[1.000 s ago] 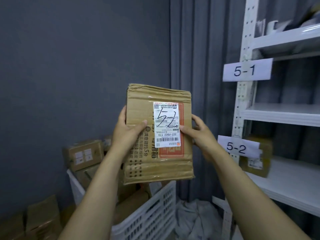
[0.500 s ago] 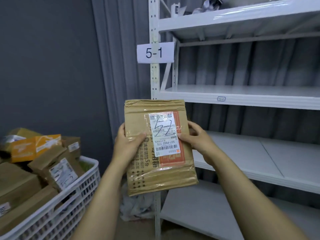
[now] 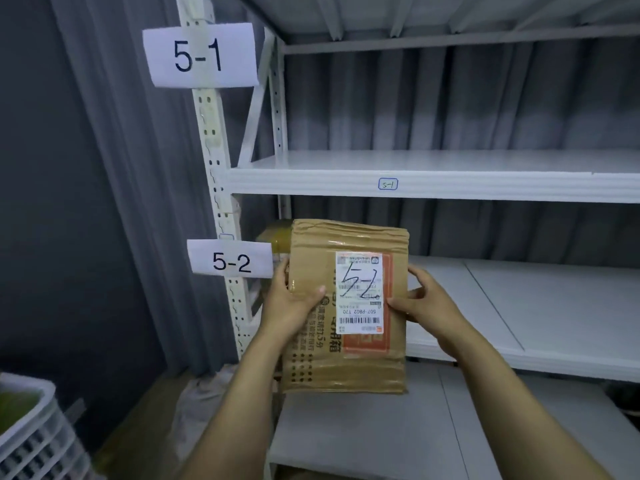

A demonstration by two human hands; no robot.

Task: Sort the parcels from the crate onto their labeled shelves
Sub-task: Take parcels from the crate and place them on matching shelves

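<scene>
Head view: parcel [image 3: 346, 368] (label: 5-2) in grip of left hand [image 3: 291, 303] and right hand [image 3: 422, 306], near 5-2 tag [image 3: 230, 261].

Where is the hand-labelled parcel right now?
In the head view the parcel is centre frame, held upright between the left hand and right hand, just right of the 5-2 sign and in front of the lower shelf.

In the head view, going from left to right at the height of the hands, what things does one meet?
5-2 sign → left hand → white label on the parcel → right hand → white shelf board.
</scene>
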